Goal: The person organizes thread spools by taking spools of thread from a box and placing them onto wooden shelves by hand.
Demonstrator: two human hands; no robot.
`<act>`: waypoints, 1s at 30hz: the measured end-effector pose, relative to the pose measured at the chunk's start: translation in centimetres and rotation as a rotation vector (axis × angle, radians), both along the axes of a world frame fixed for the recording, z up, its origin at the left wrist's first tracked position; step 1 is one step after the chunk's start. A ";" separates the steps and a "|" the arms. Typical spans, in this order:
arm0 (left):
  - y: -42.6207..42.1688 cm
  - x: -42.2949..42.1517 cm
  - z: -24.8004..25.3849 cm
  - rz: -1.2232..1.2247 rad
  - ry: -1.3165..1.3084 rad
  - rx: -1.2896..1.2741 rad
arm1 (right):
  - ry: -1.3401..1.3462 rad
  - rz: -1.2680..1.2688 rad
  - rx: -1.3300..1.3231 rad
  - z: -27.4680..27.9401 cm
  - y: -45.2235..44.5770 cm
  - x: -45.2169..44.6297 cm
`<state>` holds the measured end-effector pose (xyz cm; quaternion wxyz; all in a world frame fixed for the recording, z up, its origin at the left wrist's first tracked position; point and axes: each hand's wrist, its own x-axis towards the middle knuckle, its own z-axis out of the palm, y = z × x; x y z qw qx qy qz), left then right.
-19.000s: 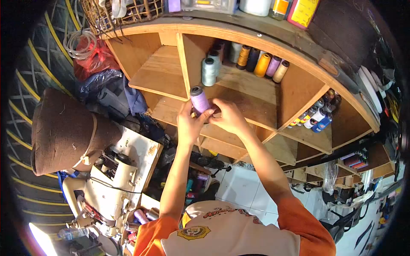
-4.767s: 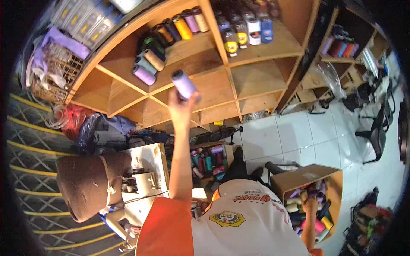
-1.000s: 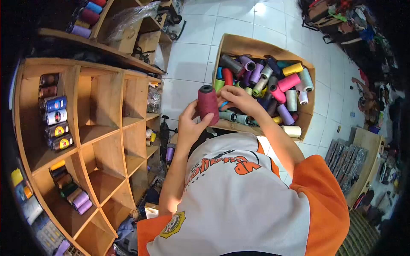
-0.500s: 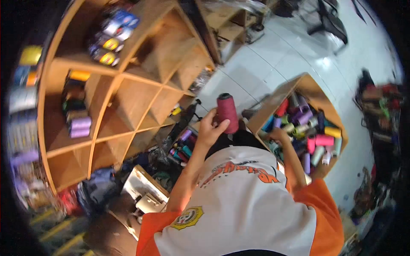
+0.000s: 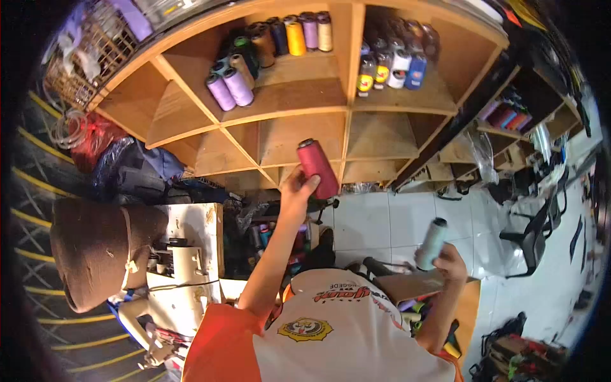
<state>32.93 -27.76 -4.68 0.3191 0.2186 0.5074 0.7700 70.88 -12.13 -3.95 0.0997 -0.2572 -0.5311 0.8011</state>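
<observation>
My left hand (image 5: 295, 190) is closed around a dark red cone of thread (image 5: 318, 167), held tilted in front of the wooden shelf. At the right, my right hand (image 5: 451, 262) grips a pale blue-green cone of thread (image 5: 433, 242) above the floor. That cone leans slightly and looks a little blurred. Below my right arm, a wooden box (image 5: 471, 302) with more thread cones is partly hidden by the arm and my shirt.
A divided wooden shelf (image 5: 299, 102) spans the front. Lilac cones (image 5: 230, 88), a yellow cone (image 5: 294, 36) and several others stand in one compartment; dark cones with labels (image 5: 380, 67) fill part of another. A sewing machine (image 5: 186, 264) is at left, a black chair (image 5: 534, 235) at right.
The view has swung right, toward the shelf. My right hand has come up out of the box with the pale blue-green cone. My left hand still holds the dark red cone.
</observation>
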 end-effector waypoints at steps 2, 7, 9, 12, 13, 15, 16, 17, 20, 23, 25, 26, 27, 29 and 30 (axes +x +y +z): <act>-1.2 -1.5 0.6 0.090 0.016 -0.010 | 0.073 0.143 0.174 0.7 1.8 -9.3; -4.5 -3.0 0.7 0.214 0.027 0.019 | 0.260 -0.055 0.379 5.6 1.2 -31.4; -5.8 -3.2 0.5 0.256 -0.029 0.044 | 0.297 -0.042 0.507 6.9 2.2 -38.2; -7.0 -3.4 0.4 0.320 -0.158 0.119 | 0.180 -0.146 0.913 7.9 3.8 -46.7; -7.3 -3.6 0.5 0.326 -0.164 0.121 | 0.215 -0.197 0.948 7.0 4.7 -49.6; -7.6 -3.9 0.7 0.337 -0.177 0.132 | 0.150 -0.201 1.123 6.9 5.6 -53.7; -7.8 -4.2 0.1 0.348 -0.181 0.113 | 0.115 -0.193 1.179 6.5 6.3 -55.5; -7.8 -4.4 -0.1 0.362 -0.193 0.093 | 0.079 -0.184 1.234 5.8 6.8 -57.2; -7.4 -4.6 0.2 0.384 -0.212 0.043 | 0.022 -0.216 1.299 4.3 7.3 -59.9; -7.1 -4.8 -0.2 0.335 -0.170 0.020 | 0.055 -0.310 1.304 3.5 7.4 -61.7; -6.7 -4.8 -0.5 0.332 -0.202 0.030 | 0.099 -0.384 1.370 2.4 7.5 -62.6; -6.4 -4.8 -0.4 0.331 -0.224 0.032 | 0.093 -0.350 1.315 1.9 7.7 -62.9; -6.3 -4.7 -0.4 0.328 -0.246 0.033 | 0.086 -0.318 1.261 1.6 8.0 -63.1; -6.2 -4.5 -0.5 0.318 -0.223 0.006 | 0.111 -0.319 1.235 1.2 8.4 -63.5; -6.1 -4.5 -0.7 0.310 -0.204 -0.007 | 0.140 -0.352 1.262 0.9 8.4 -63.5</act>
